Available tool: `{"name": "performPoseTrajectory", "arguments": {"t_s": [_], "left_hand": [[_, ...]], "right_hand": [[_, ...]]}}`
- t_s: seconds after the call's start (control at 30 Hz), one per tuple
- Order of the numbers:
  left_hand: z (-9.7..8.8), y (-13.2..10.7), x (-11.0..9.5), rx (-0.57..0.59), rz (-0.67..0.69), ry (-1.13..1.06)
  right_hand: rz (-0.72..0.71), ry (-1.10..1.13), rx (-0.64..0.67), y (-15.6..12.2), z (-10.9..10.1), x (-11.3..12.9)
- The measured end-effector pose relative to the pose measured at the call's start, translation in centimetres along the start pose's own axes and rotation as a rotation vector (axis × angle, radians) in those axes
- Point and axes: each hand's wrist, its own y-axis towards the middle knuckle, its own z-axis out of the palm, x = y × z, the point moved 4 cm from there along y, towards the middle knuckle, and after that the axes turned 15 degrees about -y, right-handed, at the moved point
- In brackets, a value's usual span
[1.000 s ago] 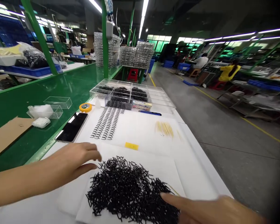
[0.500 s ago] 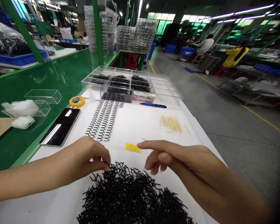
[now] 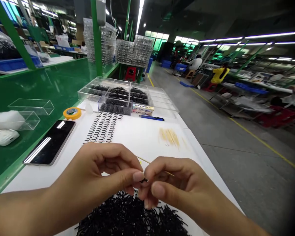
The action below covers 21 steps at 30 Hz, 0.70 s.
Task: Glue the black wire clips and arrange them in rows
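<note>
Between the fingertips of my left hand point(image 3: 108, 177) is a small black piece point(image 3: 144, 180), pinched by thumb and forefinger and mostly hidden. My right hand point(image 3: 177, 183) meets it from the other side, fingers closed and touching the same piece. A thin toothpick-like stick point(image 3: 143, 160) runs through the right fingers, its ends showing on both sides. Below both hands lies a heap of small branched black pieces point(image 3: 127, 216). Beyond my left hand, similar forked pieces point(image 3: 103, 127) lie in neat columns on the white work surface point(image 3: 135, 136).
Pale sticks point(image 3: 169, 137) lie at right. Further back are a blue pen-shaped cutter point(image 3: 151, 118), small boxes point(image 3: 143, 109) and a clear compartment tray point(image 3: 159, 98) with black pieces. At left are an orange tape roll point(image 3: 72, 113), a phone point(image 3: 50, 142) and clear boxes point(image 3: 30, 107).
My hands have come together above the heap, and the left has lifted away from it with a black piece. The yellow strip is now almost wholly hidden. The view has turned slightly right.
</note>
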Motion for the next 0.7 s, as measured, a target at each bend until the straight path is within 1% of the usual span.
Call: {"name": "performPoseTrajectory", "arguments": {"t_s": [0.17, 0.3, 0.37, 0.47, 0.57, 0.7], "left_hand": [[0.4, -0.6, -0.3, 0.031, 0.114, 0.137], [0.6, -0.8, -0.7, 0.039, 0.23, 0.245], [0.6, -0.9, -0.9, 0.043, 0.263, 0.284], [0.8, -1.1, -1.1, 0.064, 0.293, 0.307], [0.9, -1.1, -1.0, 0.098, 0.29, 0.311], [0.9, -1.2, -0.8, 0.07, 0.266, 0.242]], "right_hand": [[-0.049, -0.17, -0.062, -0.1, 0.2, 0.0], [-0.07, -0.159, 0.002, -0.2, 0.3, -0.1], [-0.062, -0.13, 0.026, -0.2, 0.3, -0.1], [-0.048, -0.102, 0.041, -0.1, 0.4, -0.1], [-0.053, -0.109, 0.049, -0.2, 0.4, -0.2], [-0.071, -0.122, 0.055, -0.3, 0.3, -0.2]]}}
